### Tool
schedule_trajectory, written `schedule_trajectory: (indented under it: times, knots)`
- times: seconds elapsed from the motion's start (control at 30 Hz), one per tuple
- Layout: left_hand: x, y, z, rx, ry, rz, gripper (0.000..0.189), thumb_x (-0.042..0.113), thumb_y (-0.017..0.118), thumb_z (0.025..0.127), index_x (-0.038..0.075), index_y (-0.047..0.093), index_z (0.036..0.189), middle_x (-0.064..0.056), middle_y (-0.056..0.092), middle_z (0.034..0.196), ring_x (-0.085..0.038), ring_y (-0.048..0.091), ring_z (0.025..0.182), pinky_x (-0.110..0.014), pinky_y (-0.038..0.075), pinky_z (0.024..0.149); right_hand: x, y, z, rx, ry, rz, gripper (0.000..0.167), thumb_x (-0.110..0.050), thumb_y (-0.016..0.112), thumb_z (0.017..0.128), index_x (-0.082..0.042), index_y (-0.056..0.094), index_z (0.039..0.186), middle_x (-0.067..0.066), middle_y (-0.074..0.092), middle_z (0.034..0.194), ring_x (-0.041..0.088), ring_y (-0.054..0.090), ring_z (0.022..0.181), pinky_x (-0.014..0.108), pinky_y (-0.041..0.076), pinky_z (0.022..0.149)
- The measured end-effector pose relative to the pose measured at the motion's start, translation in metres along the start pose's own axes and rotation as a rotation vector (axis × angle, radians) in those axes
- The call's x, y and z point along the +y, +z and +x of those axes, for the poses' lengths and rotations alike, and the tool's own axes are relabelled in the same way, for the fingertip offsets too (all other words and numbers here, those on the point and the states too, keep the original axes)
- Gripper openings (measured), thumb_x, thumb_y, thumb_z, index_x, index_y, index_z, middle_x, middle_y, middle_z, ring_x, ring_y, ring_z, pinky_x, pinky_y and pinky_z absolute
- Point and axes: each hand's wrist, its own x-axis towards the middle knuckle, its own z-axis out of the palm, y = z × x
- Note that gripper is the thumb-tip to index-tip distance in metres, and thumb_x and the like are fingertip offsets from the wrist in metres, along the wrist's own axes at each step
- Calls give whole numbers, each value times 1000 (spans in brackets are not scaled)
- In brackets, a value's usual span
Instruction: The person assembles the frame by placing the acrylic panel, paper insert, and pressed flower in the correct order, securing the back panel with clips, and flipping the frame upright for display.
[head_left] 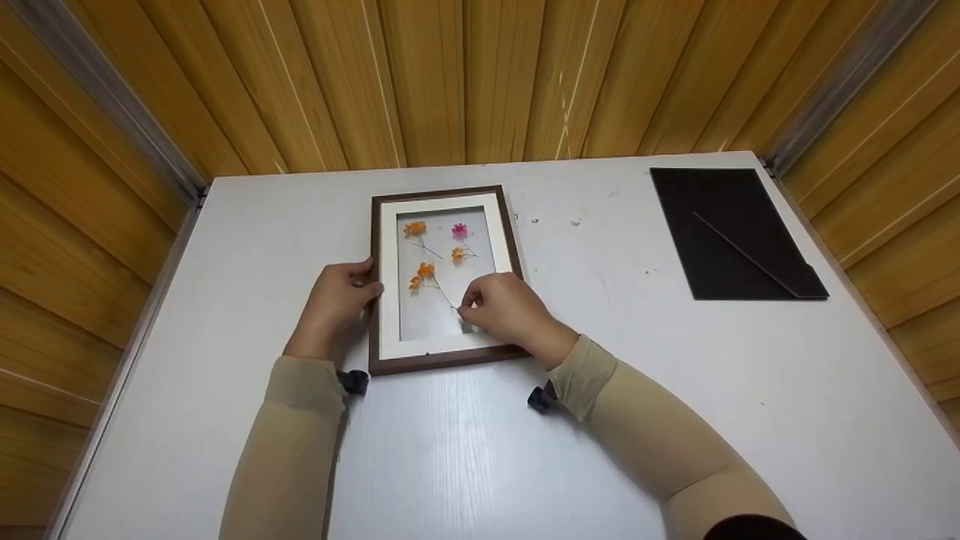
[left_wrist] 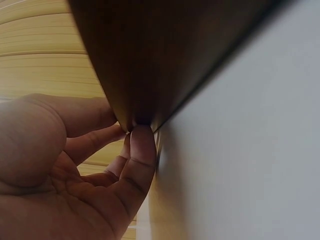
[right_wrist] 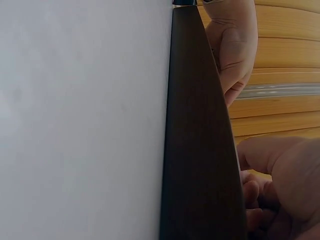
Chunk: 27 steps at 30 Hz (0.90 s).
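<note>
An orange-flowered sprig point(head_left: 425, 269) lies inside the picture frame point(head_left: 439, 363), left of the middle of its window, with its thin stem slanting toward the frame's near right corner. The right hand point(head_left: 510, 309) reaches over the frame's right side and pinches the end of that stem between thumb and fingertips. The left hand point(head_left: 334, 301) grips the frame's left side, its thumb on the edge and its other fingers along the outer face, as the left wrist view shows up close. Within the frame, a white mat point(head_left: 388, 315) borders the window; a second orange sprig point(head_left: 415, 229) lies in its far left part, a pink flower point(head_left: 459, 230) in its far right part, and a smaller orange flower point(head_left: 457, 256) just on the near side of the pink one. The frame lies flat on a white desk point(head_left: 435, 450), its brown wood standing slightly above the surface. Well apart from the frame, to its right, lies a black board point(head_left: 731, 202) with a narrow diagonal line across it. On the near side of the frame, tan sleeves point(head_left: 292, 435) cover both forearms, a small black device point(head_left: 354, 382) at each cuff. Beyond the frame and the desk's far edge stands a yellow-brown panelled wall point(head_left: 495, 82).
</note>
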Motion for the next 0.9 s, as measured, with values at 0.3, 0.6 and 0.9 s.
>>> schedule_trajectory:
  times: [0.3, 0.6, 0.9]
  knots:
    - [-3, 0, 0, 17, 13, 18, 60, 13, 67, 113, 5, 49, 170, -22, 71, 152, -25, 75, 123, -29, 63, 97, 3, -19, 3, 73, 28, 26, 44, -43, 88, 99, -7, 81, 123, 9, 73, 111, 25, 64, 97, 41, 53, 86]
    - [-5, 3, 3, 2, 5, -24, 61, 13, 66, 113, 5, 47, 170, -22, 69, 154, -26, 73, 128, -31, 62, 102, 30, -82, -16, 213, 114, 100, 49, -40, 88, 100, -5, 77, 133, 15, 71, 123, 29, 63, 104, 39, 51, 87]
    - [-4, 1, 3, 9, 2, -7, 60, 14, 67, 113, 6, 48, 170, -20, 72, 150, -24, 74, 121, -27, 62, 94, 75, -147, -65, 437, 181, 69, 49, -36, 89, 101, -3, 77, 134, 17, 70, 122, 23, 59, 98, 25, 47, 80]
